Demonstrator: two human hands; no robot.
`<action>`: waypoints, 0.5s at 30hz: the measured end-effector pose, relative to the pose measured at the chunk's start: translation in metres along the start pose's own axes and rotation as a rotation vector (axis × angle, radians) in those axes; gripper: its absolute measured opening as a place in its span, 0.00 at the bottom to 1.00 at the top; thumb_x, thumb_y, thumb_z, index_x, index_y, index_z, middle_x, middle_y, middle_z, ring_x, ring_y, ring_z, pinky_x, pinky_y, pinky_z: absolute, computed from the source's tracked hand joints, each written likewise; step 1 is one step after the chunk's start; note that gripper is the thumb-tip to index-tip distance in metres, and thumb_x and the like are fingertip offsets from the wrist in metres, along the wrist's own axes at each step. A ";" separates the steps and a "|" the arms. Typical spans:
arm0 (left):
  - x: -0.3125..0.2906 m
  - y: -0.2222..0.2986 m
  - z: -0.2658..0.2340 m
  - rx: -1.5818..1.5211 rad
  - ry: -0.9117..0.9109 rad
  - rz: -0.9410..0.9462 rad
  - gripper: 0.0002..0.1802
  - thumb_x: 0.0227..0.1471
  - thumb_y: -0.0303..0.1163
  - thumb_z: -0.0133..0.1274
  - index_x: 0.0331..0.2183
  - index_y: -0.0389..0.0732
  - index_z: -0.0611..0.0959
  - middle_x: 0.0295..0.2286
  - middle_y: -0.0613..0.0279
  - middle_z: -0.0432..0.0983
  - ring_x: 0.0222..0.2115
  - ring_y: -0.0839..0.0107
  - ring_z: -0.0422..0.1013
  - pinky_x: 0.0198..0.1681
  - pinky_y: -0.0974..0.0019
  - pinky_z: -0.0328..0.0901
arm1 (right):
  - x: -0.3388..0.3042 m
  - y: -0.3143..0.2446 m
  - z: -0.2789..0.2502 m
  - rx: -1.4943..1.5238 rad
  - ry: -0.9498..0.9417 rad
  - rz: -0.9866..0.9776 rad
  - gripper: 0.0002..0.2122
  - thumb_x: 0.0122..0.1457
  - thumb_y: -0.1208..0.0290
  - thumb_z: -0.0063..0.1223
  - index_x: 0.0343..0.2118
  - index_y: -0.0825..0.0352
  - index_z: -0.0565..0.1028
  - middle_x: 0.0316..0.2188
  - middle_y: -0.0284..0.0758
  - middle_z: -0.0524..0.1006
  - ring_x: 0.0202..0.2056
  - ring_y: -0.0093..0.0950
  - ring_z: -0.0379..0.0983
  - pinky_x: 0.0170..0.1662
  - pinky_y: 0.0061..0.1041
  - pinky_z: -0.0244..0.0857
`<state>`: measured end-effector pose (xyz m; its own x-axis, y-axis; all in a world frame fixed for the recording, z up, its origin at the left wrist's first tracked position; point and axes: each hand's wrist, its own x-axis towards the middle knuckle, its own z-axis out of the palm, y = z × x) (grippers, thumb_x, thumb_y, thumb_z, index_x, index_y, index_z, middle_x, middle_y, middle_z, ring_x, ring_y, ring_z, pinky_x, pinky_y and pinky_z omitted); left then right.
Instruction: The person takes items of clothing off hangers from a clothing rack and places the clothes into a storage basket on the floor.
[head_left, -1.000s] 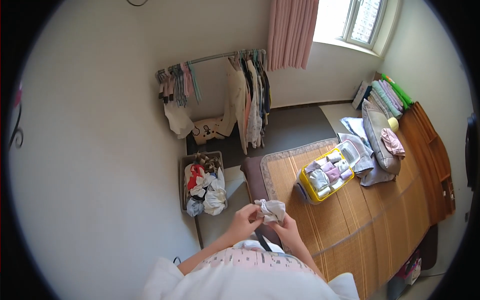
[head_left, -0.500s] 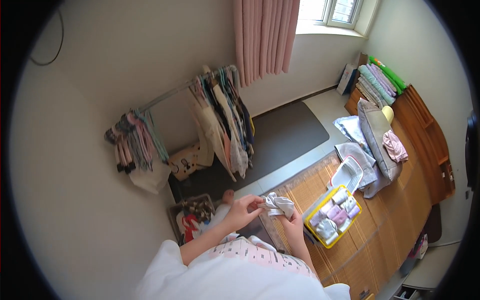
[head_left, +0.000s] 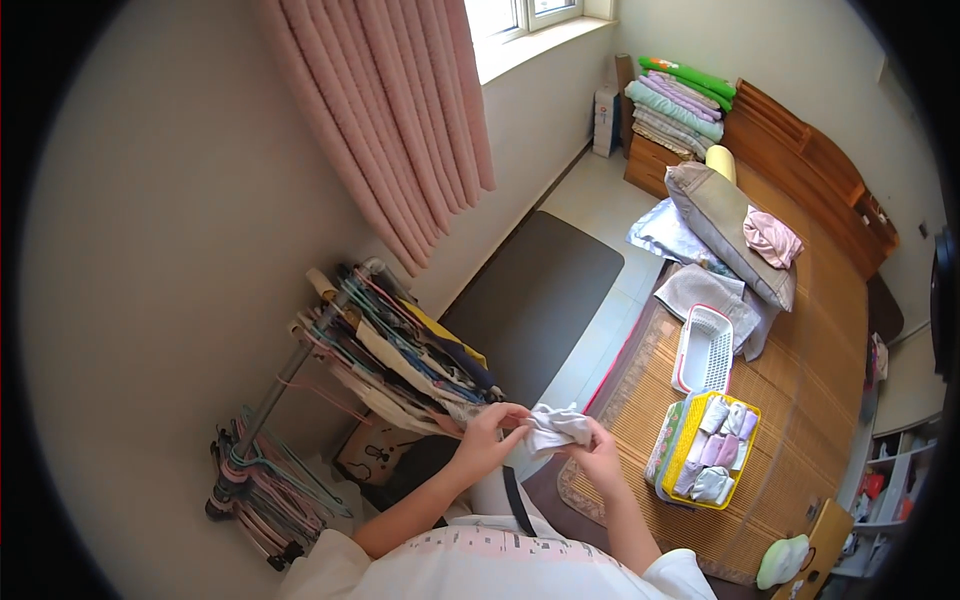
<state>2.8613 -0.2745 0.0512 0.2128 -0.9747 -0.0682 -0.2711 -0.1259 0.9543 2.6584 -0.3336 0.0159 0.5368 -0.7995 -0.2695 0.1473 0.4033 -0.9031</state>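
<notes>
A small white cloth item point(head_left: 557, 429), soft and crumpled, is held up in front of my body by both hands. My left hand point(head_left: 492, 436) pinches its left end with thumb and fingers. My right hand point(head_left: 598, 458) grips the right end, its thumb on top. The folds hide what kind of garment it is. To the right of my right hand, a yellow-rimmed basket point(head_left: 686, 462) stands on the bed mat. Several rolled cloth pieces point(head_left: 719, 450) in white, lilac and pink sit inside it.
Beyond it lies a white basket with a pink rim point(head_left: 714, 348), beside a grey cloth and pillows point(head_left: 735, 230) on the bed mat point(head_left: 800, 370). A clothes rack point(head_left: 275, 395) with hangers and garments stands left. A pink curtain point(head_left: 390, 110) hangs behind; folded bedding point(head_left: 680, 105) is stacked far right.
My view has turned, and the rack now looks nearer at lower left. The cloth has gone from bunched to more stretched between my hands. The container of clothes at left has left view.
</notes>
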 end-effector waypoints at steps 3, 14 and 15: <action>0.034 -0.017 -0.001 0.288 0.014 0.191 0.16 0.48 0.26 0.56 0.41 0.36 0.76 0.38 0.53 0.73 0.41 0.59 0.70 0.45 0.64 0.66 | 0.046 0.058 -0.098 -0.591 0.456 -0.134 0.16 0.51 0.85 0.51 0.44 0.67 0.73 0.37 0.33 0.76 0.41 0.24 0.73 0.44 0.26 0.68; 0.213 -0.018 0.018 0.224 0.037 0.027 0.18 0.48 0.27 0.57 0.44 0.38 0.75 0.40 0.55 0.74 0.39 0.64 0.73 0.43 0.65 0.67 | 0.309 0.022 -0.128 0.253 0.232 0.006 0.19 0.59 0.78 0.48 0.53 0.62 0.64 0.45 0.33 0.72 0.40 0.24 0.73 0.36 0.23 0.72; 0.250 -0.015 0.022 0.195 0.089 0.016 0.18 0.48 0.27 0.57 0.43 0.38 0.75 0.40 0.55 0.74 0.39 0.65 0.73 0.43 0.65 0.67 | 0.345 -0.005 -0.129 0.162 0.153 -0.018 0.18 0.61 0.76 0.45 0.55 0.61 0.62 0.47 0.33 0.70 0.43 0.24 0.72 0.37 0.23 0.72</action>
<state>2.8974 -0.5201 0.0136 0.2863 -0.9580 -0.0191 -0.4496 -0.1519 0.8802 2.7351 -0.6685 -0.1162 0.4022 -0.8604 -0.3130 0.2941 0.4451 -0.8458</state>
